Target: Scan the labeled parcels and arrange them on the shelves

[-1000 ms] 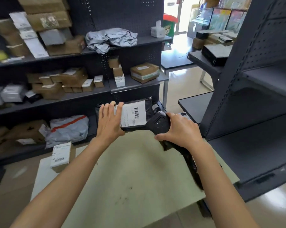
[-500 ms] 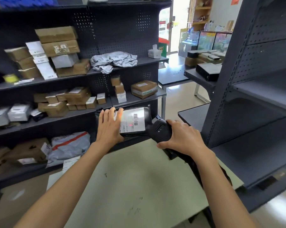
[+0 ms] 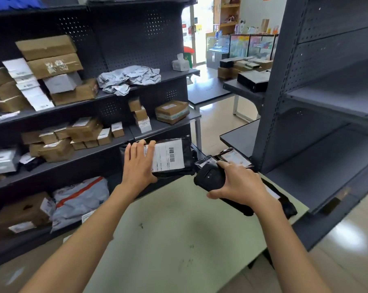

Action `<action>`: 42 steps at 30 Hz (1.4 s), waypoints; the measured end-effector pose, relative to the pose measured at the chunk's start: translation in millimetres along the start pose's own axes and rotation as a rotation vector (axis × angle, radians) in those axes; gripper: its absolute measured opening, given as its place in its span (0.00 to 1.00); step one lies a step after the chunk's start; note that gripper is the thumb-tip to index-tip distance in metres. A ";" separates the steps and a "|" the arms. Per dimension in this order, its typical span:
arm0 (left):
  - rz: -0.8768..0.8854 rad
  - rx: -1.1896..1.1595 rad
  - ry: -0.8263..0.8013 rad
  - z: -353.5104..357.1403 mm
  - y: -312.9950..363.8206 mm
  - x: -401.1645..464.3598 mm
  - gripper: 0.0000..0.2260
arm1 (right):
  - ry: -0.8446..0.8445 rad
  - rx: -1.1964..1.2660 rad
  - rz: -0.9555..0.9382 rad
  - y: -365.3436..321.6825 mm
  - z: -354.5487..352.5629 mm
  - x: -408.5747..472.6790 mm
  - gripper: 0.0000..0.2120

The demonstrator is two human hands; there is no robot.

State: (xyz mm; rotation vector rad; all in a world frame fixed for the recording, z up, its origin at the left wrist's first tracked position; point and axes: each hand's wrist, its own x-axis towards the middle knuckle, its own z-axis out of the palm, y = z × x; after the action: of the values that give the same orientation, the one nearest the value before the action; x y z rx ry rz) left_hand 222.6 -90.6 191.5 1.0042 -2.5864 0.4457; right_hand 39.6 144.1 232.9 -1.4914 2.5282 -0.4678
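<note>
Head view: left hand [image 3: 139, 163] held black parcel [image 3: 179, 157] label-up; right hand [image 3: 240, 182] gripped scanner [image 3: 209, 176]. Best aimed squarely at barcode [image 3: 171, 154], parcel steady.

Left hand [image 3: 139, 163] fingers extended, right hand [image 3: 241, 182] curled, arms outstretched

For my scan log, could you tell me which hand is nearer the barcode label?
Left. The left hand grips the black parcel, fingers overlapping the barcode label; the right hand holds the scanner beside it.

My only view rides on the head, looking forward and down, close over the bench [image 3: 178, 240], facing shelves [image 3: 119, 98] beyond.
</note>
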 end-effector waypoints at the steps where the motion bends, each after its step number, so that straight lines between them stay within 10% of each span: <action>1: 0.014 -0.004 -0.002 1.8 1.2 0.3 0.54 | 0.008 0.010 0.003 -1.0 1.9 -2.1 0.40; 13: 0.341 -0.116 -0.080 24.6 130.6 32.3 0.53 | 0.097 0.088 0.252 75.2 -7.6 -55.0 0.38; 42: 1.053 -0.361 -0.172 -21.7 867.3 47.0 0.53 | 0.276 0.274 0.985 600.8 -147.1 -353.3 0.33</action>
State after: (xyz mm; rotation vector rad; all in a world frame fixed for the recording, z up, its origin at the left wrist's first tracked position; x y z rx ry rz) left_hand -405.9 499.8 84.7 -0.5200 -3.0000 0.0934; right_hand -326.2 750.4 155.4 -0.0054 2.8277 -0.8045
